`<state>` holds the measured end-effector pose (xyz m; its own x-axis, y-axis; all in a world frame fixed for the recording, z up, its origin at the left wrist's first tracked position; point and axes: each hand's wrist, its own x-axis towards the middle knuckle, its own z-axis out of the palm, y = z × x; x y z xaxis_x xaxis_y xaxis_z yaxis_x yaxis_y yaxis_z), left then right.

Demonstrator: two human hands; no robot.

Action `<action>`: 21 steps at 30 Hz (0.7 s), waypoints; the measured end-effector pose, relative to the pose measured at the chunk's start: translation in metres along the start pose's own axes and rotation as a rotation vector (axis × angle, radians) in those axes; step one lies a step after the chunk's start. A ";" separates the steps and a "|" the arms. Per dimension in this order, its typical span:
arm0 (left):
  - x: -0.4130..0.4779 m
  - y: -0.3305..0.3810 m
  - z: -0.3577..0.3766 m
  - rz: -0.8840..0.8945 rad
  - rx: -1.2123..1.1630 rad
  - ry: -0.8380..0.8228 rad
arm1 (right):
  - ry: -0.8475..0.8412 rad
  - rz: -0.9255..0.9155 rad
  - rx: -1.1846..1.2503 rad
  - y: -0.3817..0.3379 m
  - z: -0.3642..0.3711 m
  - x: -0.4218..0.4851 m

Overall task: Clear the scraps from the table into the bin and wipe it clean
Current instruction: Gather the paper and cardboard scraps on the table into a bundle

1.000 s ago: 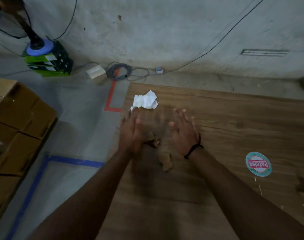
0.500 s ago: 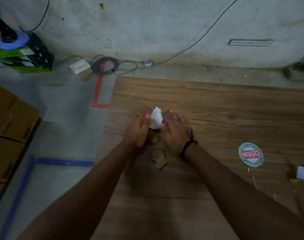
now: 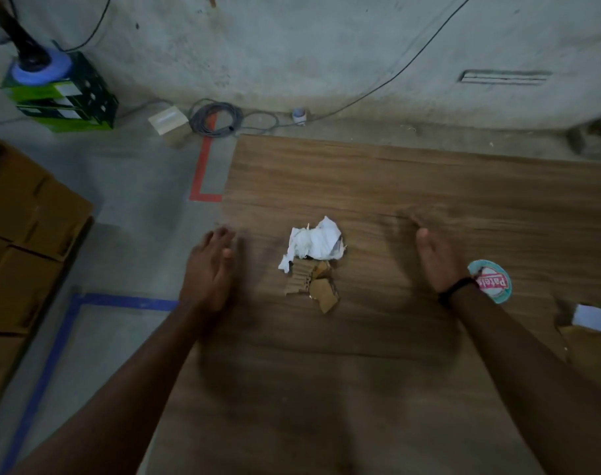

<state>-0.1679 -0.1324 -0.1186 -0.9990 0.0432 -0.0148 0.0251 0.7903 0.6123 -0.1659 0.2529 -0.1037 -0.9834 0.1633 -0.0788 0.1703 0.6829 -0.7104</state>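
A crumpled white paper [image 3: 314, 243] lies on the wooden table [image 3: 395, 180], touching a small heap of brown cardboard scraps [image 3: 311, 281] just in front of it. My left hand [image 3: 209, 269] rests flat at the table's left edge, left of the pile, fingers apart and empty. Well to the right of the pile my right hand [image 3: 436, 258] is blurred, open and holding nothing, a dark band on its wrist. A round sticker [image 3: 492, 281] sits beside that wrist. More paper and cardboard scraps [image 3: 590, 323] lie at the right edge. No bin is in view.
Stacked cardboard boxes [image 3: 21, 234] stand on the floor at left. A green crate [image 3: 65, 97] with a blue-based stand, a coiled grey cable [image 3: 216, 118] and a small box [image 3: 167, 120] lie by the wall. Red and blue tape lines mark the floor.
Both hands had pressed the white paper and scraps together into a pile. They have now let go and spread apart, left hand to the left, right hand to the right.
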 end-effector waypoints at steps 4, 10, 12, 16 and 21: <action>-0.012 0.028 0.024 0.005 0.221 -0.049 | -0.126 -0.141 -0.196 -0.036 0.047 0.018; -0.036 0.080 0.062 0.144 0.009 -0.192 | -0.392 -0.427 -0.070 -0.084 0.103 -0.023; -0.052 0.087 0.066 0.191 -0.097 -0.258 | -0.394 -0.412 0.055 -0.078 0.096 -0.045; -0.077 0.071 0.039 0.128 -0.268 -0.175 | -0.275 -0.336 0.179 -0.043 0.042 -0.075; -0.094 0.003 -0.008 -0.084 0.028 0.006 | 0.048 0.022 0.005 0.060 -0.056 -0.087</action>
<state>-0.0745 -0.1389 -0.1096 -0.9978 -0.0271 -0.0606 -0.0576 0.8079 0.5865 -0.0671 0.3194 -0.1007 -0.9752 0.2126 -0.0611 0.1918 0.6749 -0.7125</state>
